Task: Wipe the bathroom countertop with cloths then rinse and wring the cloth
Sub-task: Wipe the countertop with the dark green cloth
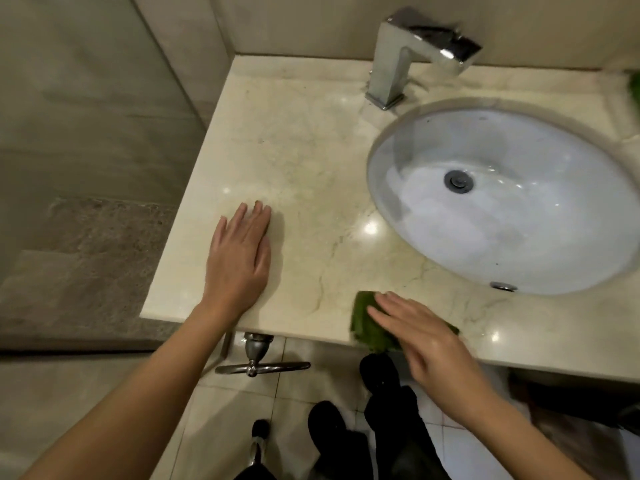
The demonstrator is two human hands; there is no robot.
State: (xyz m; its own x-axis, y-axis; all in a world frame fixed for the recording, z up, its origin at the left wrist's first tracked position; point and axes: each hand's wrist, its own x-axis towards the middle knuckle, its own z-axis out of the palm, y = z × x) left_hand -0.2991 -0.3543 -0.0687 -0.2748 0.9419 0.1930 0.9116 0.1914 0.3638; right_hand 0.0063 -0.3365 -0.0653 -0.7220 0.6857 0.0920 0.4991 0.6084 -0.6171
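**Green cloth on the counter's lip, flat palm driving it**

Dark shoes (377,372) and pale floor tiles (235,410) sit at six o'clock, with a metal lever handle (256,363) hanging under the counter edge. At five o'clock the right hand (426,341) lies flat, fingers straight, pressing the green cloth (367,327), which overhangs the front lip. At nine o'clock the left hand (239,258) is spread wide, holds nothing and braces on the countertop (311,150).

The danger, as I read it, is that one stroke toward the body drags that cloth off the edge to the floor. The glossy stone could also let the bracing palm slide.

It's beige veined marble dotted with light glints. The white basin (433,244) fills three o'clock, and the chrome tap (408,53) stands at one o'clock against a beige wall.
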